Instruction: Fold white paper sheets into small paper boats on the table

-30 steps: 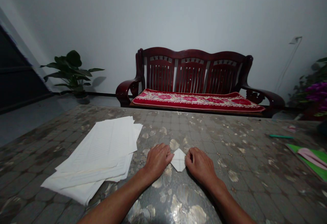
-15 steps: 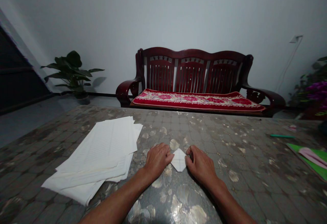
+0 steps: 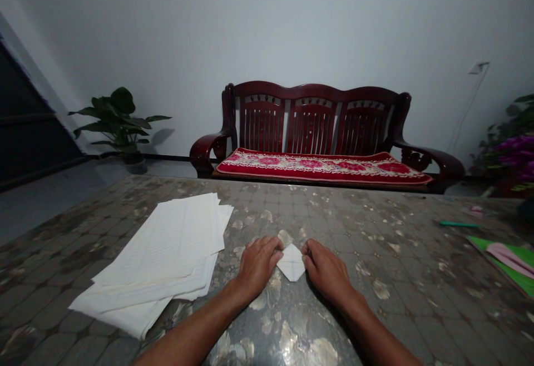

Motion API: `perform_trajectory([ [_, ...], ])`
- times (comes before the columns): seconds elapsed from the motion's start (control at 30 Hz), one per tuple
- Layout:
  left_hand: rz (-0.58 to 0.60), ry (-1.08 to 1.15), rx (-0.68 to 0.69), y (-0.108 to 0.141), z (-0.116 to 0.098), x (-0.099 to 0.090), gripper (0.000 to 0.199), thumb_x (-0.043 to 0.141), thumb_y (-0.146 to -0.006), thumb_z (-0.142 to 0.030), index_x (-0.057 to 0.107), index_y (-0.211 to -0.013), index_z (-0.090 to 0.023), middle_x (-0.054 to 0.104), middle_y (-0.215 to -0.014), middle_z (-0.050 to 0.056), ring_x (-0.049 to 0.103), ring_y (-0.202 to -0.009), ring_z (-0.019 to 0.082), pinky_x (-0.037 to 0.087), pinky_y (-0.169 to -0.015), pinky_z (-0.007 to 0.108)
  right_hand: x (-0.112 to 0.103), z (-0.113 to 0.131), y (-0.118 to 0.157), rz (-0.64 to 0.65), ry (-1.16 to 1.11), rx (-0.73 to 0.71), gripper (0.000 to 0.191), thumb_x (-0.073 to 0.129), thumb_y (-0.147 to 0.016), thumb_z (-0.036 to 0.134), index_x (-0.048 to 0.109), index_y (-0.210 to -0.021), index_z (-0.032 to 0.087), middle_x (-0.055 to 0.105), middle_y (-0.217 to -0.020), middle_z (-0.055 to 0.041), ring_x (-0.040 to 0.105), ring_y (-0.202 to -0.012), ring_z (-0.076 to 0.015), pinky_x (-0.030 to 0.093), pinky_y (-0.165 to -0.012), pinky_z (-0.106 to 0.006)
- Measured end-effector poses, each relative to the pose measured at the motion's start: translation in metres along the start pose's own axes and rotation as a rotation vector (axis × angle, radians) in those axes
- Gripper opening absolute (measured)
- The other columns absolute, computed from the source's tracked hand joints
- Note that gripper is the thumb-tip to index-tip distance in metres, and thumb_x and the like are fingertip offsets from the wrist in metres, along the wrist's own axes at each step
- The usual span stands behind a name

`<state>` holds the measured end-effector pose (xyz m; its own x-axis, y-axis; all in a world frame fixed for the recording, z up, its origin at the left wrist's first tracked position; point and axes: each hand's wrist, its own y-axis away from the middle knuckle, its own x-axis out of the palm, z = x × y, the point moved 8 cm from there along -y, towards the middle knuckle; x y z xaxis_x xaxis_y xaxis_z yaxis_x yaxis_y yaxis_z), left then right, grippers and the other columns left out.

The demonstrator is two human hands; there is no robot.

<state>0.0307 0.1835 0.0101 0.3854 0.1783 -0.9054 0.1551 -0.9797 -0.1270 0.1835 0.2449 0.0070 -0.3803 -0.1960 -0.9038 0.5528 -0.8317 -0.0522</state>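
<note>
A small folded piece of white paper (image 3: 291, 264) lies on the patterned tabletop, its corners folded so it looks many-sided, with crease lines across it. My left hand (image 3: 259, 261) is closed at its left edge, thumb and fingers pinching the side. On the right edge my right hand (image 3: 324, 266) is closed too, its curled fingers gripping that side. Parts of the paper's side edges are hidden by the fingertips. To the left of my left hand rests a loose stack of white printed sheets (image 3: 167, 243).
The grey patterned table (image 3: 400, 321) fills the foreground. At its right lie a green pen-like stick (image 3: 459, 224) and a green sheet (image 3: 515, 256) with a pink strip (image 3: 509, 258). Beyond stand a dark red wooden bench (image 3: 312, 96), a potted plant (image 3: 120, 118) and purple flowers (image 3: 517, 154).
My right hand's fingers have drawn in closer together at the paper's edge. The view has shifted very slightly; the paper stays between both hands.
</note>
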Motion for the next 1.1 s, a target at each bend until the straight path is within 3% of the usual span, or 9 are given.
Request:
perform_trajectory([
  [0.13,-0.007,-0.055,0.121,-0.002,-0.007,0.005,0.033,0.055,-0.096,-0.019,0.062,-0.126,-0.030,0.064,-0.124,0.004,0.058,-0.115,0.022,0.043,-0.096,0.035,0.000,0.000,-0.001,0.019,0.027,0.017,0.013,0.044,-0.094,0.019,0.057,-0.095,0.023,0.068,-0.095,-0.0014,0.060,-0.087,-0.0179,0.028,-0.066,-0.026],
  [0.23,0.021,-0.093,0.300,-0.002,-0.012,0.016,0.033,0.051,-0.099,-0.022,0.062,-0.128,-0.031,0.056,-0.142,0.004,0.050,-0.131,0.024,0.040,-0.107,0.040,-0.002,0.002,0.000,-0.004,0.047,0.007,0.014,0.044,-0.095,0.020,0.057,-0.095,0.023,0.068,-0.095,-0.0015,0.061,-0.088,-0.0181,0.030,-0.066,-0.026],
  [0.37,0.100,-0.046,0.448,0.003,-0.011,0.027,0.041,0.044,-0.100,-0.016,0.056,-0.137,-0.028,0.055,-0.147,0.005,0.040,-0.142,0.023,0.031,-0.117,0.046,0.000,0.005,0.005,-0.062,0.134,-0.007,0.020,0.042,-0.096,0.019,0.062,-0.098,0.021,0.069,-0.099,-0.0061,0.062,-0.093,-0.0219,0.039,-0.074,-0.030],
  [0.47,0.152,-0.047,0.463,0.009,-0.008,0.026,0.050,0.041,-0.099,-0.014,0.045,-0.147,-0.028,0.048,-0.153,0.005,0.038,-0.145,0.022,0.027,-0.120,0.049,0.010,0.014,0.015,-0.159,0.229,-0.122,0.035,0.040,-0.095,0.015,0.062,-0.122,0.017,0.065,-0.126,-0.0142,0.058,-0.117,-0.0280,0.042,-0.095,-0.040],
  [0.53,0.181,-0.069,0.472,0.014,-0.009,0.023,0.054,0.043,-0.099,-0.019,0.037,-0.152,-0.027,0.041,-0.157,0.006,0.033,-0.147,0.023,0.024,-0.121,0.050,0.021,0.022,0.023,-0.193,0.244,-0.242,0.047,0.041,-0.094,0.017,0.052,-0.140,0.015,0.052,-0.146,-0.0157,0.045,-0.136,-0.0295,0.035,-0.110,-0.045],
  [0.6,0.215,-0.099,0.465,0.016,-0.010,0.023,0.058,0.046,-0.099,-0.026,0.031,-0.155,-0.027,0.036,-0.159,0.007,0.028,-0.149,0.024,0.020,-0.122,0.051,0.034,0.025,0.030,-0.168,0.243,-0.317,0.053,0.043,-0.096,0.024,0.044,-0.147,0.012,0.043,-0.154,-0.0149,0.036,-0.144,-0.0289,0.029,-0.117,-0.047],
  [0.7,0.246,-0.142,0.455,0.018,-0.010,0.024,0.061,0.047,-0.099,-0.032,0.026,-0.156,-0.026,0.032,-0.161,0.008,0.024,-0.151,0.024,0.017,-0.122,0.051,0.043,0.024,0.033,-0.097,0.250,-0.342,0.057,0.043,-0.099,0.035,0.039,-0.151,0.011,0.037,-0.157,-0.0144,0.032,-0.146,-0.0292,0.026,-0.120,-0.049],
  [0.93,0.317,-0.213,0.427,0.030,-0.001,0.021,0.068,0.049,-0.099,-0.041,0.019,-0.158,-0.025,0.025,-0.164,0.010,0.019,-0.152,0.026,0.012,-0.122,0.052,0.032,0.020,0.034,0.016,0.252,-0.328,0.061,0.042,-0.101,0.040,0.034,-0.154,0.013,0.030,-0.160,-0.0126,0.028,-0.148,-0.0294,0.023,-0.120,-0.054],
  [1.1,0.291,-0.240,0.399,0.037,0.001,0.011,0.064,0.053,-0.097,-0.037,0.029,-0.155,-0.024,0.032,-0.161,0.009,0.026,-0.149,0.029,0.015,-0.121,0.053,0.026,0.005,0.036,0.021,0.245,-0.310,0.058,0.040,-0.102,0.042,0.035,-0.154,0.016,0.032,-0.159,-0.0106,0.027,-0.148,-0.0293,0.020,-0.120,-0.058],
])
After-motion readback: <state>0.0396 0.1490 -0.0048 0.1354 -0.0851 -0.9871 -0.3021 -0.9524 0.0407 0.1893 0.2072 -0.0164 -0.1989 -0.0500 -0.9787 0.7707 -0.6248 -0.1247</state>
